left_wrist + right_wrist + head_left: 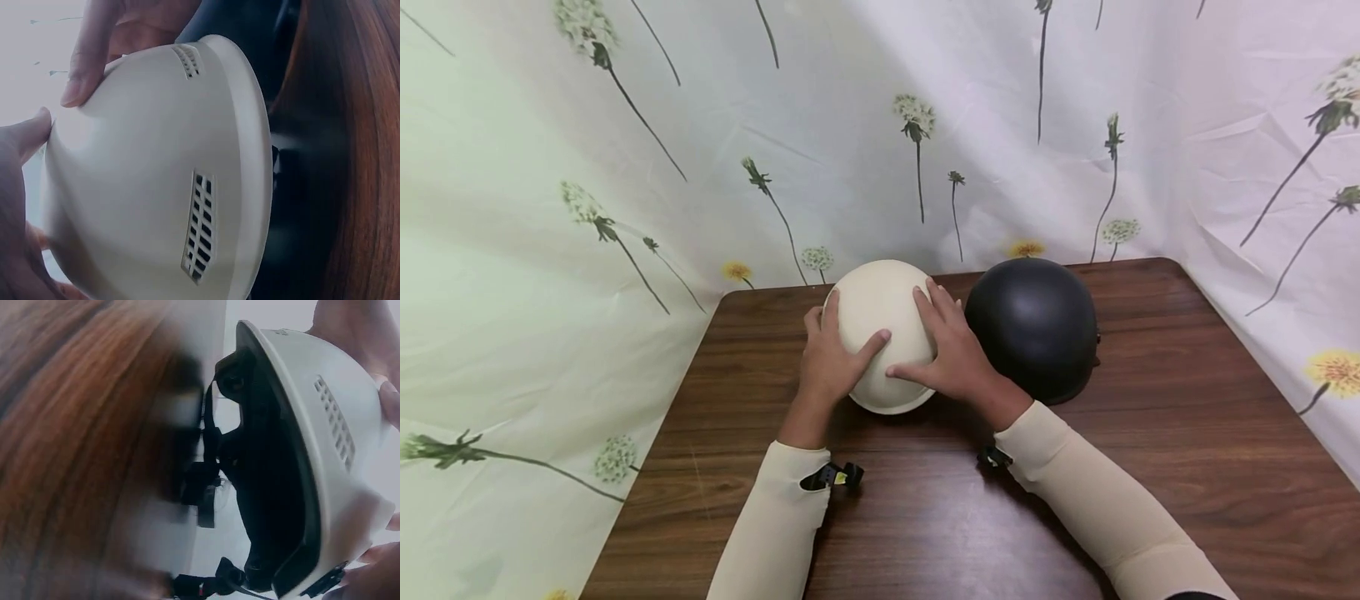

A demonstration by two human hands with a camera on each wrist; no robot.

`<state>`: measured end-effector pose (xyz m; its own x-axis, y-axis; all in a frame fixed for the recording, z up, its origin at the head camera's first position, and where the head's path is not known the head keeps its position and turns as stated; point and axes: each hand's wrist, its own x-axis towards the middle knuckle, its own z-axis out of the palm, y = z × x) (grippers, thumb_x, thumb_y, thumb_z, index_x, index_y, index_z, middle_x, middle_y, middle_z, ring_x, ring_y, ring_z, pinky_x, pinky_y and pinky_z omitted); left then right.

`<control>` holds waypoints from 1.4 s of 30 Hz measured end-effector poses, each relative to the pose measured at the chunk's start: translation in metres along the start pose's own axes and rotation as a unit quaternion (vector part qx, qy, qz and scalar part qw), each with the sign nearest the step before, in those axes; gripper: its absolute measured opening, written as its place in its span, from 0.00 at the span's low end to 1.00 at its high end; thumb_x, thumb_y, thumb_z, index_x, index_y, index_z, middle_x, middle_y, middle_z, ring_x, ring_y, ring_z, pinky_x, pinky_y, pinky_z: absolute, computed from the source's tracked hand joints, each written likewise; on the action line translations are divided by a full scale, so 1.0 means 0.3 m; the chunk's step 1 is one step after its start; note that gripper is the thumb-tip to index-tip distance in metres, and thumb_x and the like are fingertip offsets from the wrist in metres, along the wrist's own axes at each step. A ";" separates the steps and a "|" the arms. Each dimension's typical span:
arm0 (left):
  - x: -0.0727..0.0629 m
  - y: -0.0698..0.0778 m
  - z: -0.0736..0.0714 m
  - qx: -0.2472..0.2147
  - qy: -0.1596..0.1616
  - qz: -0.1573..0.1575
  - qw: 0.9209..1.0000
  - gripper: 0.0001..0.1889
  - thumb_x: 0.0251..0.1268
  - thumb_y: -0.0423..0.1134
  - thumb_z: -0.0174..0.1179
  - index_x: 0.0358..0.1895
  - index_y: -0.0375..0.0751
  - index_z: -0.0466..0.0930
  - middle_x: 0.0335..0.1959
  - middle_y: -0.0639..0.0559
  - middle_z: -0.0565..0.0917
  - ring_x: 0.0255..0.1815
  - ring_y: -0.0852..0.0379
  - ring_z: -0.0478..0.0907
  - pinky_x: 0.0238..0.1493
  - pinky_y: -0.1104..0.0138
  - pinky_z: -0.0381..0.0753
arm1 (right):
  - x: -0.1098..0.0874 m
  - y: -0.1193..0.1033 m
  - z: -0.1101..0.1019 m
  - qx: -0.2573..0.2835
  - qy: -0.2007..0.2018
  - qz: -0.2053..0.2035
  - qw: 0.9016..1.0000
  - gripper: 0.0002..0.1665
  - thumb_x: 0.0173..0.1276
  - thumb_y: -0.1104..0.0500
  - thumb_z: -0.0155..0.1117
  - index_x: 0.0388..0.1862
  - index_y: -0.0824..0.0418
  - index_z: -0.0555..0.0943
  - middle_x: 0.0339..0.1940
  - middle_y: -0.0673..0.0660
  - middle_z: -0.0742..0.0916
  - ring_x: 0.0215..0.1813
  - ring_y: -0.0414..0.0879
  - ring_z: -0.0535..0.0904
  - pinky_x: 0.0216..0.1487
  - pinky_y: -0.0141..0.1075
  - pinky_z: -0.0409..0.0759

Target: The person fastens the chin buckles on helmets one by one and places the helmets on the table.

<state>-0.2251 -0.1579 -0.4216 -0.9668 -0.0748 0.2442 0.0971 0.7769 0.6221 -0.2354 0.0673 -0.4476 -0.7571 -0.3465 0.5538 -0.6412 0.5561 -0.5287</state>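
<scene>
A cream helmet (880, 308) with slotted vents is between my two hands near the back of the table. My left hand (833, 357) grips its left side, and my right hand (957, 354) grips the right; the thumbs lie on the near face, a little apart. In the right wrist view the helmet's dark inside and rim show, with black straps (209, 456) hanging beneath and a gap between rim and tabletop. Slotted vents (201, 228) face the left wrist camera. Some fingertips are hidden behind the shell.
A black helmet (1033, 325) sits dome up on the table, just right of my right hand. The brown wooden table (917, 517) has its back edge right behind both helmets. White dandelion-print cloth (850, 125) hangs behind and on both sides.
</scene>
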 end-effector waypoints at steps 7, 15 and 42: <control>-0.004 0.017 -0.014 -0.055 -0.004 0.005 0.998 0.58 0.60 0.73 0.66 0.87 0.57 0.45 0.77 0.35 0.57 0.61 0.28 0.76 0.57 0.34 0.79 | 0.012 -0.011 -0.017 -0.021 0.043 -0.052 0.997 0.70 0.52 0.34 0.83 0.85 0.60 0.60 0.86 0.65 0.60 0.86 0.64 0.53 0.79 0.69 0.51; -0.017 0.018 -0.005 -0.132 -0.011 0.011 0.991 0.57 0.62 0.66 0.69 0.87 0.52 0.46 0.78 0.31 0.58 0.74 0.34 0.63 0.64 0.35 0.74 | 0.045 -0.041 -0.029 -0.116 0.094 -0.086 0.985 0.64 0.60 0.18 0.61 0.81 0.60 0.69 0.82 0.65 0.68 0.81 0.64 0.63 0.71 0.80 0.50; -0.086 0.008 0.019 -0.348 -0.036 0.001 0.937 0.46 0.73 0.54 0.60 0.84 0.38 0.47 0.79 0.37 0.59 0.76 0.42 0.62 0.76 0.42 0.62 | 0.081 -0.186 -0.118 -0.226 0.006 -0.126 0.966 0.59 0.61 0.21 0.62 0.79 0.58 0.72 0.80 0.68 0.70 0.79 0.69 0.64 0.66 0.73 0.64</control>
<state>-0.2012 -0.1505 -0.4306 -0.9774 -0.0120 0.2111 0.2056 0.1789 0.9622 -0.2137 0.0546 -0.3819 -0.5810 -0.5062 0.6373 -0.6826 0.7295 -0.0429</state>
